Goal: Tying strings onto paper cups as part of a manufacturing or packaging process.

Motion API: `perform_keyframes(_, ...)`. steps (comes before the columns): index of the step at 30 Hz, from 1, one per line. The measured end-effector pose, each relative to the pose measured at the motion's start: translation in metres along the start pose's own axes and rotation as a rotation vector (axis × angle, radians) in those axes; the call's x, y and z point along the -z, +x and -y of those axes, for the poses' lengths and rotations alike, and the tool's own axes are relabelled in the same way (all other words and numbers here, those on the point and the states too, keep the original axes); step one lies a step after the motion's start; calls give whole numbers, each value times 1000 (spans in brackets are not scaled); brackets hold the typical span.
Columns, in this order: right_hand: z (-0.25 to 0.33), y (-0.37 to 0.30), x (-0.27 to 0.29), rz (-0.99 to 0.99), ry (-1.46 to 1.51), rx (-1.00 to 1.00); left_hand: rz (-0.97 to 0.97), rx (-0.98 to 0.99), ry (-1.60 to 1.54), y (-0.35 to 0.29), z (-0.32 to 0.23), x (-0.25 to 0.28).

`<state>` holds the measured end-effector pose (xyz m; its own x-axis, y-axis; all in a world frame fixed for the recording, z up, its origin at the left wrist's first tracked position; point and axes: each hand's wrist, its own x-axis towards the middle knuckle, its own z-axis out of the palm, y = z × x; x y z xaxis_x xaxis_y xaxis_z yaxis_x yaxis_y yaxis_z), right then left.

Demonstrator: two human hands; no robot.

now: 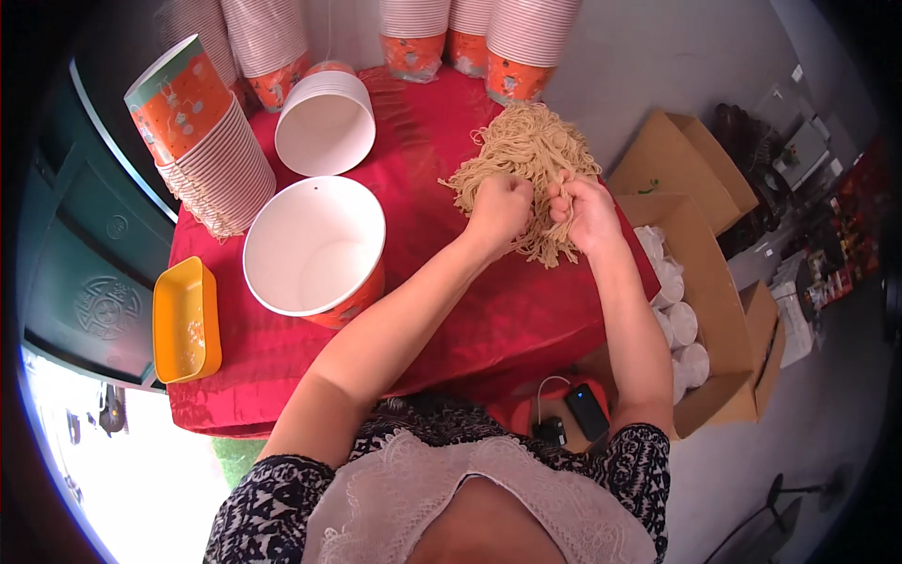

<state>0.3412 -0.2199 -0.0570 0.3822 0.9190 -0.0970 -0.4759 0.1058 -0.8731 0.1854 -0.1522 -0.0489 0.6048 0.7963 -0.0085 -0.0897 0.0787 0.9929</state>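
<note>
A heap of tan, noodle-like strands [536, 141] lies at the right end of the red-covered table. My left hand [501, 211] is closed at the heap's near left edge, its fingers curled into the strands. My right hand [586, 212], also closed, pinches several strands at the heap's right side. Left of my left forearm a large paper bucket [315, 246] stands upright, white inside and orange outside; nothing shows in it. Behind it, another paper bucket [324, 132] lies tipped with its mouth toward me.
Nested orange buckets [202, 141] lean at the table's left, with more wrapped stacks [521, 52] along the back. A yellow plastic tub [186, 320] sits at the left edge. Right of the table, an open cardboard box [719, 329] holds several white round items. A black device with a cable [587, 412] lies below the front edge.
</note>
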Motion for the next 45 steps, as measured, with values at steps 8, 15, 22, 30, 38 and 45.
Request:
perform_keyframes(8,-22,-37,-11,188,-41,-67,65,168,-248,24,19,-5)
perform_keyframes(15,-24,-42,9,36,-27,-21,18,267,-216,20,20,5)
perform_keyframes(22,-27,-57,16,93,18,-32,32,308,-483,11,20,13)
perform_keyframes(30,-26,-76,25,28,77,85,145,260,-385,-20,21,30)
perform_keyframes(38,-21,-82,20,151,178,69,15,246,-356,-38,15,29)
perform_keyframes(45,-47,-84,-5,47,23,-34,31,194,-354,-55,24,20)
